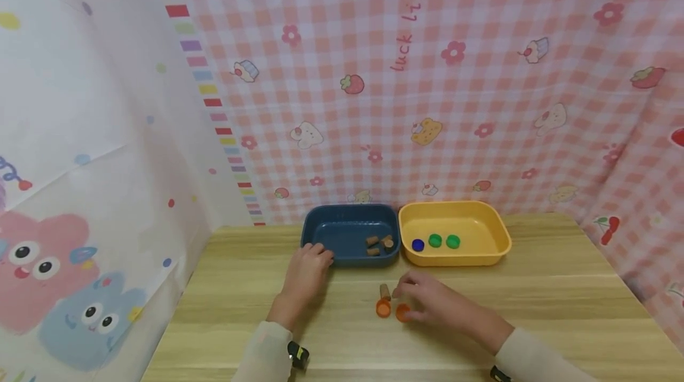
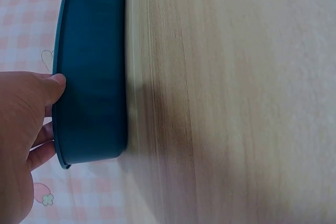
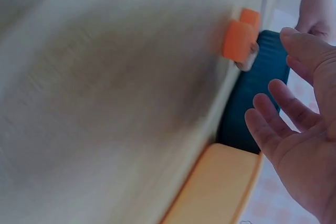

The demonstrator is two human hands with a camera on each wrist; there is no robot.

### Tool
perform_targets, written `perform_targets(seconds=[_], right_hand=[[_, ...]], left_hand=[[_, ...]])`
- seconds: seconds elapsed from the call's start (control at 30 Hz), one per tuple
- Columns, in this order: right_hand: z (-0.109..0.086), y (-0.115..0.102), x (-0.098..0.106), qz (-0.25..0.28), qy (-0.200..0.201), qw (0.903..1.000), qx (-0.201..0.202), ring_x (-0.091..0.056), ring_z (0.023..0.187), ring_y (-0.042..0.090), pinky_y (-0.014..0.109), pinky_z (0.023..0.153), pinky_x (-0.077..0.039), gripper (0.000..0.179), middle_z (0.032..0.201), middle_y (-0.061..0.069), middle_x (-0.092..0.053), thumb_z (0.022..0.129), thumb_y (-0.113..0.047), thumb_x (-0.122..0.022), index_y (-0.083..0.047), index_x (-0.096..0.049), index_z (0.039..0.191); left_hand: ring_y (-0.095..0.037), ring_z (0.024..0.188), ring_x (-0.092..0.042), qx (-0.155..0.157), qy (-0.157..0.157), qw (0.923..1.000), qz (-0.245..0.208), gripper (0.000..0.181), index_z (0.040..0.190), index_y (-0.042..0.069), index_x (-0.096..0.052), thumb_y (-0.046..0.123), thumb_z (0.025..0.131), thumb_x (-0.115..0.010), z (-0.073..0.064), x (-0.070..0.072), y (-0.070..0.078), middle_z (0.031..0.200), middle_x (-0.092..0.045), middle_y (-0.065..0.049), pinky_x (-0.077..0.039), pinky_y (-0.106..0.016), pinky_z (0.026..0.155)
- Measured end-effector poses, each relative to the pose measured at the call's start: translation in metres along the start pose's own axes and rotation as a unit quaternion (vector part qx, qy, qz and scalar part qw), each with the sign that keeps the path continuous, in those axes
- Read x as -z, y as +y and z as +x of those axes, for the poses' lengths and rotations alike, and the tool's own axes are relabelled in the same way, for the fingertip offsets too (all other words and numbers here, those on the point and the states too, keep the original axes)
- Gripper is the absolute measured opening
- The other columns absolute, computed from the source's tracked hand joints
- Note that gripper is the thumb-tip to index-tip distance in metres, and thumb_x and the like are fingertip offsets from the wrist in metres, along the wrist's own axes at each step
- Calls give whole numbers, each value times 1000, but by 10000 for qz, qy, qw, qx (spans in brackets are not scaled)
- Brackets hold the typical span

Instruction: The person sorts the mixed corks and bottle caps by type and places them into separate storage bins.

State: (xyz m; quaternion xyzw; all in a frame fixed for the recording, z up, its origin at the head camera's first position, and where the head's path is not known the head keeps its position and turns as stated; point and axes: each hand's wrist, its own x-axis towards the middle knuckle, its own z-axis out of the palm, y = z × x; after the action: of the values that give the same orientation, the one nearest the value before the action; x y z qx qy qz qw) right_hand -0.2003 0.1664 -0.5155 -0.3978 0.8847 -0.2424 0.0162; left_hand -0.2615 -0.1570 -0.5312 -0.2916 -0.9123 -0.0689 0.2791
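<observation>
At the front left corner of a dark blue tray [image 1: 333,238], my left hand [image 1: 307,268] grips the rim. In the left wrist view its thumb [image 2: 56,83] lies on the outer wall [image 2: 94,72] and its fingers reach behind the edge. My right hand [image 1: 431,300] hovers over the table beside two orange bottle caps [image 1: 383,309]. Its fingers are spread and loosely bent in the right wrist view, apart from the nearer orange cap [image 3: 238,40]. Just behind the left cap lies a tapered cork [image 1: 384,291].
Several cork pieces [image 1: 372,241] lie in the blue tray's right side. A yellow tray [image 1: 488,233] adjoins it on the right, holding a blue cap [image 1: 418,245] and two green caps [image 1: 435,240]. Behind both trays hangs a checked cloth [image 1: 374,109].
</observation>
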Motion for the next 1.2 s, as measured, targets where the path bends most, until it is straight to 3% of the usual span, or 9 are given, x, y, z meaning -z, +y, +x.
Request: perform_targets(seconds=[0.17, 0.43, 0.63, 1.2], right_hand=[[-6, 1, -10, 236, -54, 9994, -229, -52, 98, 7, 25, 83, -53, 34, 115, -2, -60, 88, -19, -82, -16, -72, 120], [-9, 0, -19, 335, -221, 9977, -551, -55, 100, 7, 27, 85, -55, 31, 114, -3, -60, 87, -19, -83, -19, -72, 116], [-8, 0, -24, 320, -295, 9978, -494, -54, 97, 6, 26, 83, -54, 27, 112, -4, -59, 89, -19, -81, -21, -71, 114], [-4, -3, -29, -107, -25, 9999, -124, -56, 96, 6, 27, 84, -55, 19, 105, -6, -61, 89, -8, -79, -18, -72, 103]], left_hand=[[-26, 71, -59, -19, 83, 10000, -21, 5, 93, 12, -80, 12, 92, -75, 0, -1, 1, 83, -69, -4, -48, -38, 64], [-26, 68, -57, -20, 271, 9996, -19, 4, 87, 13, -78, 10, 87, -80, -2, -2, 1, 79, -66, -3, -46, -38, 61], [-25, 69, -57, 35, 222, 9997, -15, 4, 87, 13, -78, 9, 88, -80, -1, -2, 2, 80, -67, -3, -46, -37, 61], [-26, 69, -58, -7, 222, 9997, -81, 5, 90, 11, -79, 9, 86, -81, 0, -4, 1, 81, -68, -4, -46, -38, 62]])
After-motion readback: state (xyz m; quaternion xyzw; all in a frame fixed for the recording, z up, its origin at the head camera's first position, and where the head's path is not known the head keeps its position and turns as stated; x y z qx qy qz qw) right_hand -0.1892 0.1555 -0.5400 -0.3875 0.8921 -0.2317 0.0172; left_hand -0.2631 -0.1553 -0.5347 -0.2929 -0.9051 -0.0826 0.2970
